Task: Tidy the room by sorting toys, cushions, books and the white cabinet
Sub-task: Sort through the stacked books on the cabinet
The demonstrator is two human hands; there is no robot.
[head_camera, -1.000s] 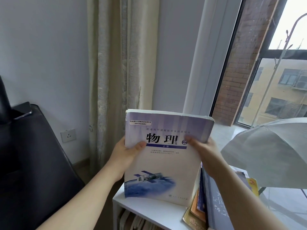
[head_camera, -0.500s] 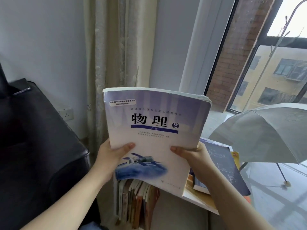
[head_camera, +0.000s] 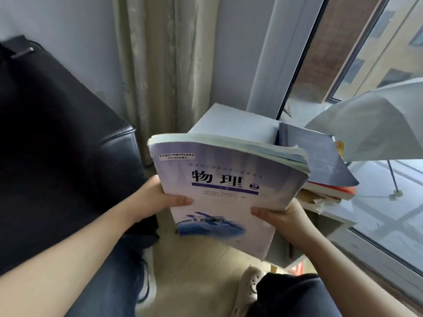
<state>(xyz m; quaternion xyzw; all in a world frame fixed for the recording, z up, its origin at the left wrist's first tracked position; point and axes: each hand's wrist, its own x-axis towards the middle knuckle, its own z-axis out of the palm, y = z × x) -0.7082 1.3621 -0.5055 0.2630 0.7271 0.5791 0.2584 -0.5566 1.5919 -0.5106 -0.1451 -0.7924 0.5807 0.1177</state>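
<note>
A thick pale-purple textbook (head_camera: 219, 179) with black characters and a satellite picture on its cover is held in front of me, above the floor. My left hand (head_camera: 158, 200) grips its left edge with the thumb on the cover. My right hand (head_camera: 277, 213) grips its lower right edge the same way. Behind the book stands the white cabinet (head_camera: 231, 124), its top partly bare. A dark blue book (head_camera: 320, 156) lies on a stack of orange and white books (head_camera: 329, 193) on the cabinet's right side.
A black leather sofa (head_camera: 57, 133) fills the left. Beige curtains (head_camera: 164, 65) hang behind the cabinet. An open grey umbrella (head_camera: 377, 124) stands on the sill by the window at right. My knees and a pale shoe (head_camera: 247, 287) are over the tiled floor below.
The view has tilted down and I have drawn the textbook off the cabinet top toward me and lower. Both hands keep their hold, now gripping nearer its lower half.
</note>
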